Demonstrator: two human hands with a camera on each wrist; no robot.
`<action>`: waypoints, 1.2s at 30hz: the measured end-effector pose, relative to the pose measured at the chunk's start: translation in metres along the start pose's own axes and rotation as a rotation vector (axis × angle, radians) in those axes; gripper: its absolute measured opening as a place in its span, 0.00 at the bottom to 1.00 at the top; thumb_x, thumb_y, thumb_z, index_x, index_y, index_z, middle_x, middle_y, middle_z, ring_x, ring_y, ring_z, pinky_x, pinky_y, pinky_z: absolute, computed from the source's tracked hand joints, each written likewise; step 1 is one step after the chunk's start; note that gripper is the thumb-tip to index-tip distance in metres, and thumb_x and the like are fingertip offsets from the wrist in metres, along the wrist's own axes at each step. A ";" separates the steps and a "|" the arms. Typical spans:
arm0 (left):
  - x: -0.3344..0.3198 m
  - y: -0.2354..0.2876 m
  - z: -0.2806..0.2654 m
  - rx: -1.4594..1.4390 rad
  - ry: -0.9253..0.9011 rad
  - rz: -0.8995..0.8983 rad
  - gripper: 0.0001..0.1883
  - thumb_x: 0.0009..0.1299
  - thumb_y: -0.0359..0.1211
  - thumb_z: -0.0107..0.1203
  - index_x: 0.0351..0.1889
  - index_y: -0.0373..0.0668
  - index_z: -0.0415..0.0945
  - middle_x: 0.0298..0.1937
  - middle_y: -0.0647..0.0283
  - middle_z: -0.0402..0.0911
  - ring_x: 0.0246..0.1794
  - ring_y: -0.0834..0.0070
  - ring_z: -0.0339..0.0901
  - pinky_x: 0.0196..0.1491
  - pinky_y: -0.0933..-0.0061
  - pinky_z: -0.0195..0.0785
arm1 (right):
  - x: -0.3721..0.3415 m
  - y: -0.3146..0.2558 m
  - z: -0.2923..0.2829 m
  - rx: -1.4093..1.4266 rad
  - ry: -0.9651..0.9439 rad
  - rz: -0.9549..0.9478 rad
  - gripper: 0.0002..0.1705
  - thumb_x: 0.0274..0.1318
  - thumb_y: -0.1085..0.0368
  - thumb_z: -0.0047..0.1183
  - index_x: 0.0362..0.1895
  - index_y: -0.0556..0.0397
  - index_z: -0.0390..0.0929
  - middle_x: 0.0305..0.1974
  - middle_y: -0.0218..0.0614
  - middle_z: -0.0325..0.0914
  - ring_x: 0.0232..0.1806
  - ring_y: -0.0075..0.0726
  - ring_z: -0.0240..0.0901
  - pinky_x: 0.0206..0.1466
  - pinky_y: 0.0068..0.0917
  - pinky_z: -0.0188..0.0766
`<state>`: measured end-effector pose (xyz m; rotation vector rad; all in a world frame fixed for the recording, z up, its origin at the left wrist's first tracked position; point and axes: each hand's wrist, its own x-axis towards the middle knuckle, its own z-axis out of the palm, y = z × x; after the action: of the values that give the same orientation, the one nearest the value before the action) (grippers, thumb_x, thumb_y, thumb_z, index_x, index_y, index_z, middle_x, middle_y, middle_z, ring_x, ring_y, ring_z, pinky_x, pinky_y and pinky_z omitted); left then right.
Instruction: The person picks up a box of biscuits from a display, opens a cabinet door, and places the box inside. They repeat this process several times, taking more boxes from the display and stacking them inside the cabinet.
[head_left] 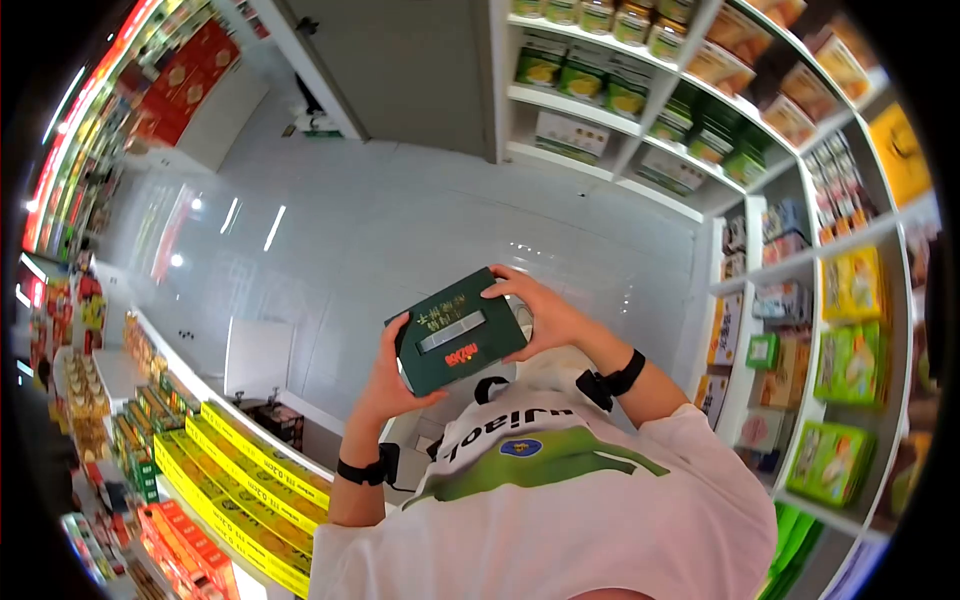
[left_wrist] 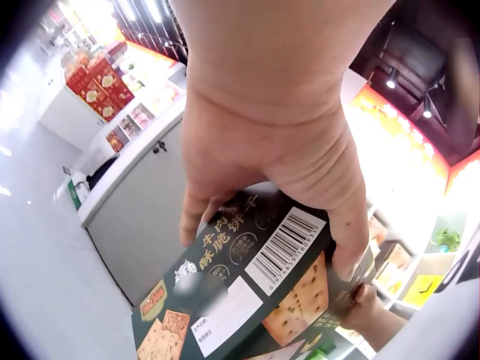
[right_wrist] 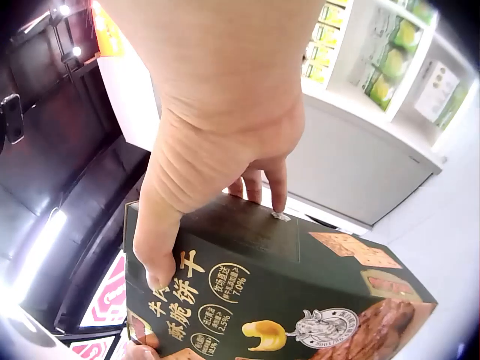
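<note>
Both hands hold one dark green cracker box (head_left: 455, 335) in front of the body. Its face toward the head camera carries gold lettering, a pale strip and a red logo. My left hand (head_left: 385, 375) grips one end, and my right hand (head_left: 540, 315) grips the opposite end. In the left wrist view, thumb and fingers straddle an end of the box with a barcode (left_wrist: 285, 251) and a white label (left_wrist: 227, 315). The right wrist view has the thumb (right_wrist: 156, 251) pressed on a printed side showing crackers and a cow emblem (right_wrist: 326, 328). Some fingertips are hidden behind the box.
White shelving (head_left: 600, 165) with boxes and jars curves along the back and right. At lower left, a counter display holds yellow-edged trays (head_left: 240, 480) and red boxes (head_left: 185, 550). A grey door (head_left: 410, 70) stands beyond the glossy tiled floor (head_left: 340, 220).
</note>
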<state>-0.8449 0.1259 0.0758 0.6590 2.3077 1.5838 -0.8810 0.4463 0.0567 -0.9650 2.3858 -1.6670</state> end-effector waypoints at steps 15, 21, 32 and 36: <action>0.017 0.003 -0.072 0.174 0.627 -0.516 0.64 0.43 0.35 0.79 0.76 0.44 0.46 0.69 0.46 0.60 0.71 0.50 0.62 0.72 0.57 0.58 | 0.300 0.077 0.030 0.254 -0.707 -0.277 0.57 0.23 0.57 0.83 0.64 0.37 0.67 0.73 0.56 0.54 0.72 0.61 0.59 0.69 0.43 0.64; 0.004 -0.061 -0.135 0.157 0.767 -0.489 0.67 0.44 0.35 0.79 0.78 0.46 0.42 0.73 0.48 0.54 0.73 0.54 0.58 0.73 0.58 0.55 | 0.400 0.082 0.102 0.222 -0.875 -0.280 0.57 0.23 0.58 0.83 0.65 0.37 0.67 0.73 0.55 0.54 0.73 0.61 0.58 0.69 0.43 0.64; -0.012 -0.140 -0.291 0.019 1.081 -0.636 0.58 0.43 0.32 0.77 0.73 0.46 0.54 0.64 0.53 0.62 0.66 0.55 0.65 0.62 0.54 0.69 | 0.565 0.090 0.256 0.286 -1.065 -0.015 0.59 0.34 0.65 0.74 0.74 0.38 0.54 0.73 0.50 0.57 0.70 0.52 0.64 0.72 0.42 0.63; -0.028 -0.194 -0.322 0.019 1.333 -0.773 0.54 0.42 0.30 0.76 0.71 0.46 0.58 0.63 0.53 0.63 0.64 0.55 0.67 0.57 0.50 0.74 | 0.589 0.139 0.359 0.211 -1.084 0.171 0.51 0.45 0.63 0.65 0.74 0.42 0.54 0.62 0.51 0.73 0.62 0.52 0.73 0.65 0.41 0.69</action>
<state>-1.0106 -0.2071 0.0129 -1.5959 2.6480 1.7129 -1.2704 -0.1316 -0.0432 -1.1547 1.4728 -0.9009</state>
